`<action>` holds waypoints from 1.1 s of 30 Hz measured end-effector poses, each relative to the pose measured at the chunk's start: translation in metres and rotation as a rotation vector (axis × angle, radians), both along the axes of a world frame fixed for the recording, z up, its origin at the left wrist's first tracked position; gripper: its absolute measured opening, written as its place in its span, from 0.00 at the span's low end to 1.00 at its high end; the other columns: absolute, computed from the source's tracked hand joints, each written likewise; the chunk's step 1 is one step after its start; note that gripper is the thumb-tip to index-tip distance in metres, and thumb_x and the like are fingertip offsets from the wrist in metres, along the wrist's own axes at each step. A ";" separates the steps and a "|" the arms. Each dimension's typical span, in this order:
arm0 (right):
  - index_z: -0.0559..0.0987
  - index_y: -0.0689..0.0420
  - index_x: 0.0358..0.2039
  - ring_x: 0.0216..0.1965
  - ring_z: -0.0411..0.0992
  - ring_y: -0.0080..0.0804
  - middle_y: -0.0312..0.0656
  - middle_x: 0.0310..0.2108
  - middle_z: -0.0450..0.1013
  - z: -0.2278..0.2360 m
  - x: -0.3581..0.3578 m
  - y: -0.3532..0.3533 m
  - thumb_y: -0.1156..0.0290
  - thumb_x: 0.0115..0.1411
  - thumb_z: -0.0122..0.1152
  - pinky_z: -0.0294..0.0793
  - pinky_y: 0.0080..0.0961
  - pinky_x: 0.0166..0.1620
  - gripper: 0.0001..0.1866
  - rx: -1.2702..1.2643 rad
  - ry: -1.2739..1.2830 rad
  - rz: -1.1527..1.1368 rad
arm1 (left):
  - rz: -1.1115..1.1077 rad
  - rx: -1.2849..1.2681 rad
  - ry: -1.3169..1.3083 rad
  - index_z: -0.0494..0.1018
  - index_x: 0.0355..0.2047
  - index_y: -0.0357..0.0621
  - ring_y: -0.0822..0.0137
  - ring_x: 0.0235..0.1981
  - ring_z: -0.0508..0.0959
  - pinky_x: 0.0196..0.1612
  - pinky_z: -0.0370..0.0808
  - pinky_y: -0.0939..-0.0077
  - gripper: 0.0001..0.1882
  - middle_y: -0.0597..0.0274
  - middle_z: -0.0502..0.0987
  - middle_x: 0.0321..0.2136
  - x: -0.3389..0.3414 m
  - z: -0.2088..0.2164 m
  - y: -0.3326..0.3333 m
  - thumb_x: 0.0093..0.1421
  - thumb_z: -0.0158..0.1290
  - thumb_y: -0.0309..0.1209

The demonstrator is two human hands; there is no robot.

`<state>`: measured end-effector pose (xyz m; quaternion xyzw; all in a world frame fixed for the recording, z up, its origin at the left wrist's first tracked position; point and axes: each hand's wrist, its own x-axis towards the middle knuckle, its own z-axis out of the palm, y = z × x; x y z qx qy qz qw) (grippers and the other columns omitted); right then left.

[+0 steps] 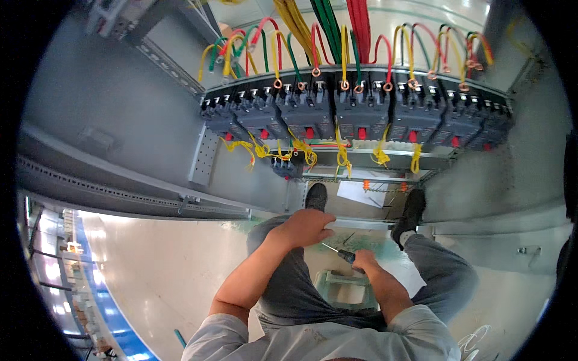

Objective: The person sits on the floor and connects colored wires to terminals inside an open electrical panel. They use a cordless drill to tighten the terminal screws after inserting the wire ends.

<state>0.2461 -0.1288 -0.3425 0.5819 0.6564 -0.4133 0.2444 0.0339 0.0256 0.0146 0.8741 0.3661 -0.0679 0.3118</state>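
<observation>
So I'm sitting with my knees apart, and between them there's a green plastic stool or crate [343,279], can't tell which since my shirt and legs cover part of it. Just beyond that, my right hand [365,260] has its fingers wrapped snugly around the handle of a screwdriver [345,256]. The driver's out in front of the cabinet's lower front edge [361,223], around the middle, shaft slanting up and left. Its tip ends just beside my left hand [308,227], which is back-up over my left knee with the fingers pointing right. Fingers there look loosely bent, but I honestly can't tell if they're pinching anything.

My left shoe [316,195] is past that lower edge, and the right shoe [412,210] is near its right end. Between them a white sheet [361,192] lies on the cabinet floor.

Farther up, tied yellow wires [343,156] dangle below a row of dark breakers [361,111] with red toggles, spanning the cabinet from side wall to side wall. Yellow, green and red leads with copper ring lugs [388,87] arch over their top edge, and fat cable bundles [359,30] rise behind.
</observation>
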 end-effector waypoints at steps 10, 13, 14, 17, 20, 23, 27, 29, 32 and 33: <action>0.86 0.59 0.37 0.37 0.81 0.45 0.50 0.33 0.82 0.254 0.099 0.002 0.41 0.39 0.77 0.78 0.39 0.41 0.35 0.310 0.331 -0.355 | -0.116 -0.097 0.033 0.78 0.51 0.39 0.41 0.50 0.80 0.53 0.75 0.51 0.38 0.39 0.81 0.46 0.004 -0.001 -0.035 0.53 0.63 0.61; 0.84 0.61 0.39 0.35 0.80 0.44 0.52 0.30 0.81 0.376 0.109 -0.017 0.47 0.43 0.77 0.75 0.37 0.40 0.31 0.556 0.427 -0.385 | -0.125 -0.014 -0.287 0.73 0.59 0.35 0.40 0.56 0.77 0.58 0.73 0.53 0.46 0.35 0.76 0.54 0.023 -0.007 -0.085 0.51 0.67 0.60; 0.83 0.63 0.38 0.31 0.76 0.36 0.48 0.28 0.79 0.403 0.112 -0.027 0.52 0.44 0.77 0.73 0.35 0.38 0.29 0.649 0.549 -0.444 | -0.115 0.040 -0.420 0.72 0.61 0.34 0.40 0.57 0.76 0.59 0.72 0.54 0.48 0.33 0.74 0.57 0.032 -0.006 -0.098 0.50 0.68 0.59; 0.83 0.63 0.39 0.30 0.69 0.24 0.42 0.26 0.76 0.456 0.117 -0.060 0.56 0.46 0.78 0.71 0.32 0.36 0.26 0.818 0.756 -0.587 | -0.098 0.076 -0.408 0.72 0.57 0.36 0.45 0.56 0.77 0.58 0.73 0.55 0.42 0.38 0.76 0.56 0.088 0.026 -0.139 0.51 0.71 0.52; 0.82 0.63 0.48 0.40 0.73 0.23 0.39 0.39 0.80 0.483 0.121 -0.077 0.56 0.49 0.77 0.74 0.28 0.46 0.30 0.765 1.014 -0.777 | 0.096 -0.061 -0.435 0.73 0.52 0.36 0.56 0.44 0.83 0.50 0.76 0.63 0.31 0.48 0.83 0.43 0.123 0.055 -0.156 0.57 0.69 0.44; 0.79 0.62 0.55 0.47 0.75 0.26 0.41 0.47 0.80 0.481 0.124 -0.091 0.55 0.51 0.77 0.74 0.31 0.54 0.35 0.907 1.371 -0.868 | 0.100 0.002 -0.643 0.73 0.52 0.35 0.67 0.41 0.81 0.47 0.77 0.67 0.26 0.51 0.83 0.39 0.140 0.086 -0.161 0.61 0.66 0.40; 0.79 0.59 0.53 0.49 0.74 0.25 0.37 0.47 0.79 0.474 0.112 -0.078 0.63 0.54 0.78 0.73 0.30 0.56 0.28 1.141 1.457 -0.903 | -0.077 0.020 -0.570 0.74 0.50 0.32 0.62 0.41 0.82 0.48 0.77 0.66 0.24 0.48 0.82 0.39 0.170 0.145 -0.148 0.60 0.64 0.37; 0.82 0.58 0.46 0.41 0.76 0.23 0.34 0.41 0.80 0.482 0.103 -0.065 0.65 0.56 0.76 0.76 0.27 0.47 0.20 1.154 1.552 -1.189 | -0.201 0.060 -0.460 0.74 0.49 0.31 0.60 0.42 0.82 0.47 0.77 0.63 0.24 0.46 0.82 0.40 0.187 0.160 -0.140 0.60 0.63 0.37; 0.83 0.58 0.40 0.34 0.75 0.22 0.32 0.34 0.80 0.483 0.122 -0.061 0.64 0.58 0.75 0.76 0.25 0.39 0.15 1.287 1.513 -1.430 | -0.604 0.376 -0.403 0.78 0.51 0.34 0.56 0.42 0.84 0.46 0.78 0.61 0.23 0.46 0.84 0.42 0.196 0.206 -0.096 0.62 0.61 0.39; 0.83 0.58 0.39 0.32 0.75 0.21 0.32 0.33 0.79 0.480 0.128 -0.058 0.64 0.58 0.75 0.75 0.25 0.38 0.14 1.313 1.497 -1.475 | -0.441 0.386 -0.337 0.78 0.52 0.36 0.56 0.42 0.84 0.46 0.78 0.62 0.24 0.47 0.84 0.42 0.202 0.228 -0.077 0.62 0.61 0.40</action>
